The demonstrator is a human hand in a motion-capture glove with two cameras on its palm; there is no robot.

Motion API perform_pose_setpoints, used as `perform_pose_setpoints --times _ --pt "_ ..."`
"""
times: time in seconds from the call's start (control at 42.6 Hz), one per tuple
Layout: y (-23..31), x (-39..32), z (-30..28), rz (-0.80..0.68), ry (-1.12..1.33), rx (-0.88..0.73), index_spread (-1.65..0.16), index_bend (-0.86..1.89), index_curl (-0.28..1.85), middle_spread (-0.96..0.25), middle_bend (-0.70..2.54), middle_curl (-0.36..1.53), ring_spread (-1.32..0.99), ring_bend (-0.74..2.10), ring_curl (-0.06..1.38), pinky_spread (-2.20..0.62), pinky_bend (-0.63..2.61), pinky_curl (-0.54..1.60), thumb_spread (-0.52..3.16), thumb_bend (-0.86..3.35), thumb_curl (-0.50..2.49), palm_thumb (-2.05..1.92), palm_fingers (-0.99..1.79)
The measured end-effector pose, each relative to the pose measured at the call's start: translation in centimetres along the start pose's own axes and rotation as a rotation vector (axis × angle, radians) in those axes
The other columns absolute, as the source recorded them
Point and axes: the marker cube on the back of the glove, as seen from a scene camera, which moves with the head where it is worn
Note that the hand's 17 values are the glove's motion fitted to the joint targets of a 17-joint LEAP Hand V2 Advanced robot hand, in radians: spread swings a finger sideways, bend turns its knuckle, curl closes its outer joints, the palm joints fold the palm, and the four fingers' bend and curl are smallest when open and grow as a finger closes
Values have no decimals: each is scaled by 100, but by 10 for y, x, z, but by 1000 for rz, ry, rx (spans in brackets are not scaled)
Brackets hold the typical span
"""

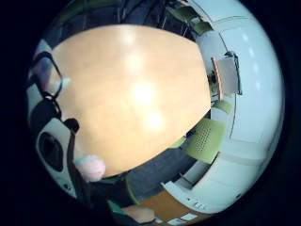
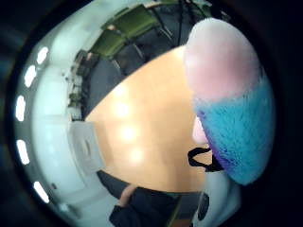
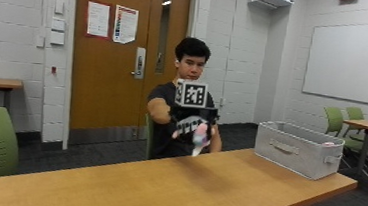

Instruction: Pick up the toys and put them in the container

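My grip [image 3: 192, 125] is raised above the counter [image 3: 183, 183], fingers curled round a soft plush toy [image 3: 199, 133] in pink and blue. From the thumb side of my palm the toy [image 2: 227, 104] fills much of the view, pink at one end and blue fur at the other, so it sits right against my palm. From the little-finger side only a tuft of the toy [image 1: 91, 167] shows beside the glove's straps, with the bare wood of the counter [image 1: 136, 94] spread out beneath.

The container [image 3: 296, 148], a grey fabric bin with a handle on its side, stands near the far end of the counter, well apart from my hand. Something pink peeks over its far rim; it may be a toy already dropped in, but I cannot tell for sure.

I judge this toy is picked up but not yet delivered: the carry across to the bin and the drop are left. I see no other toys lying on the counter.
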Motion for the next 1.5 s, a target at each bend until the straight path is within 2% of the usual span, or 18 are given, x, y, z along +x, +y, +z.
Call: perform_pose_setpoints --times 0.141,0.329,0.493,0.728,0.799,0.846,0.916,0.963,1.104,1.222,1.269,1.363,1.433,1.457,1.48,1.504 --pt "12 -61 -65 -27 -12 58 -44 14 4 -35 97 75 -39 128 56 -47 83 38 93 26 67 73 109" --pt "36 -193 -146 -81 12 280 -44 15 0 -36 93 76 -40 126 54 -48 85 38 90 24 73 71 108" --pt "65 -323 -178 -292 5 337 -43 15 -1 -37 89 77 -39 125 53 -48 85 38 88 22 78 71 111" --pt "121 -483 -176 -502 -63 314 -43 19 0 -38 85 77 -39 123 51 -48 83 37 85 20 83 71 113" --pt "148 -514 -174 -721 -116 298 -42 19 0 -39 84 77 -39 123 51 -48 82 37 84 19 84 70 114" --pt "144 -516 -171 -831 -148 285 -42 19 0 -39 83 77 -39 123 51 -48 82 37 83 19 85 71 114" --pt "115 -507 -161 -756 -119 286 -42 19 0 -39 83 78 -39 121 50 -48 82 37 82 18 87 71 115" --pt "117 -517 -156 -712 -143 270 -42 19 0 -39 82 78 -39 121 50 -48 81 37 82 17 88 71 115" --pt "124 -535 -136 -712 -72 296 -42 19 1 -40 82 79 -40 121 50 -49 80 37 80 16 90 71 115" --pt "138 -555 -131 -666 -171 218 -42 18 0 -40 81 79 -40 121 50 -49 80 37 79 15 93 72 115" --pt "137 -556 -127 -628 -148 205 -42 17 -1 -40 81 80 -40 122 50 -49 81 37 79 15 93 71 114" --pt "137 -554 -114 -656 -94 106 -41 15 -1 -41 80 80 -40 122 50 -49 82 38 79 15 95 72 113" --pt "136 -554 -106 -629 -82 -13 -40 2 -4 -42 69 78 -41 120 49 -49 94 41 84 7 92 60 91" --pt "138 -557 -106 -602 -106 -51 -38 -15 -7 -37 57 75 -40 120 49 -48 108 46 98 -3 83 42 65" --pt "140 -562 -107 -567 -141 -80 -38 -14 -5 -34 54 75 -39 121 51 -46 114 48 101 -5 80 36 55" --pt "141 -566 -108 -529 -173 -97 -36 -14 -4 -29 44 72 -36 117 51 -43 121 51 102 -13 75 23 29"
